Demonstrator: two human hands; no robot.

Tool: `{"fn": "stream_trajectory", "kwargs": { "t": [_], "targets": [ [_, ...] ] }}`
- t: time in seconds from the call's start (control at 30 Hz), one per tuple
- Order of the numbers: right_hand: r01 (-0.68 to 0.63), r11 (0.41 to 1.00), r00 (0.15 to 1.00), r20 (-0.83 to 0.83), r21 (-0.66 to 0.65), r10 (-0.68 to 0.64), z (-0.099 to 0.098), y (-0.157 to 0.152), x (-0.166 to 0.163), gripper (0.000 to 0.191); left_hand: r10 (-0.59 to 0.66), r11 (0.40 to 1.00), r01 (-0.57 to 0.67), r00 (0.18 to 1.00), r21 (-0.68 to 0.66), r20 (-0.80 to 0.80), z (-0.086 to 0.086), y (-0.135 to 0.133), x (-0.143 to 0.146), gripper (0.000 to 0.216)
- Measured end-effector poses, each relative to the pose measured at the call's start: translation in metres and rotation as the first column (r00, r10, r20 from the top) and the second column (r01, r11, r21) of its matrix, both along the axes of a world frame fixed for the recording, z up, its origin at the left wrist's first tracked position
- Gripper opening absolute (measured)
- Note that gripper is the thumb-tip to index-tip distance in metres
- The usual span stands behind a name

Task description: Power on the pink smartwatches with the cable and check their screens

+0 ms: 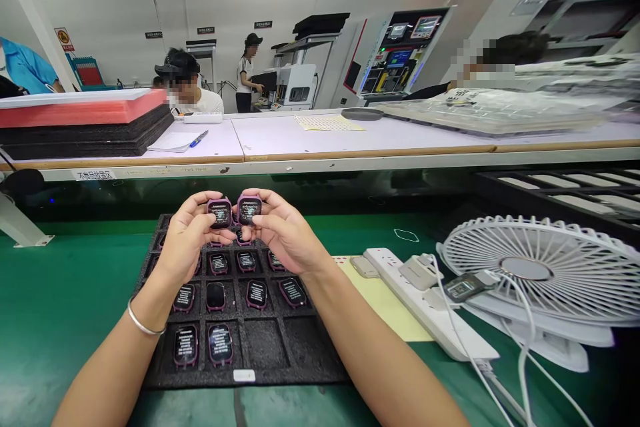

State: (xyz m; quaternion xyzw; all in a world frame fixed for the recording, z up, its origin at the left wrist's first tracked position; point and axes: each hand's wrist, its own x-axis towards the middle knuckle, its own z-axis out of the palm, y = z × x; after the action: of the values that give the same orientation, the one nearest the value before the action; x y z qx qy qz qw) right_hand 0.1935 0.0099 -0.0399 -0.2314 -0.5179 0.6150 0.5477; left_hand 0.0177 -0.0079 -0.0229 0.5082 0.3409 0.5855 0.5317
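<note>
My left hand [187, 233] pinches a small purple-cased watch body [221, 212] with a lit screen. Beside it, my right hand [283, 230] grips a second purple watch body [249, 208], the two units side by side and nearly touching. Both are held up above the far end of a black foam tray [280, 340] on the green belt. The tray's pockets hold several more purple watch bodies [220, 344] with text on their screens; two near-right pockets are bare. A silver bangle sits on my left wrist.
A white power strip [425, 303] with plugs and cables lies right of the tray on a yellow sheet [385, 303]. A white fan [537, 273] lies face up at the right. A raised shelf [350, 147] crosses behind; other people work beyond it.
</note>
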Motion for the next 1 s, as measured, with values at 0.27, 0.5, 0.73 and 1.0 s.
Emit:
{"fn": "stream_trajectory", "kwargs": {
  "t": [0.27, 0.5, 0.73, 1.0],
  "targets": [
    [0.022, 0.999, 1.000, -0.001, 0.044, -0.022, -0.0032, 0.0021, -0.0016, 0.034, 0.006, 1.000, -0.006, 0.999, 0.006, -0.033, 0.0003, -0.0014, 0.0014, 0.037],
    [0.046, 0.997, 0.999, 0.015, 0.058, -0.047, -0.0038, 0.0019, -0.0027, 0.033, -0.002, 1.000, 0.003, 1.000, 0.026, -0.026, 0.0001, -0.0021, 0.0016, 0.036],
    [0.055, 0.995, 0.998, 0.036, 0.080, -0.058, -0.0015, -0.0015, -0.0028, 0.035, 0.020, 0.999, -0.018, 0.999, 0.036, -0.050, 0.0013, -0.0034, 0.0025, 0.038],
    [0.051, 0.992, 0.997, 0.048, 0.114, -0.057, -0.0010, -0.0031, -0.0033, 0.036, 0.027, 0.998, -0.023, 0.996, 0.059, -0.080, -0.0010, -0.0016, 0.0020, 0.037]
  ]
}}
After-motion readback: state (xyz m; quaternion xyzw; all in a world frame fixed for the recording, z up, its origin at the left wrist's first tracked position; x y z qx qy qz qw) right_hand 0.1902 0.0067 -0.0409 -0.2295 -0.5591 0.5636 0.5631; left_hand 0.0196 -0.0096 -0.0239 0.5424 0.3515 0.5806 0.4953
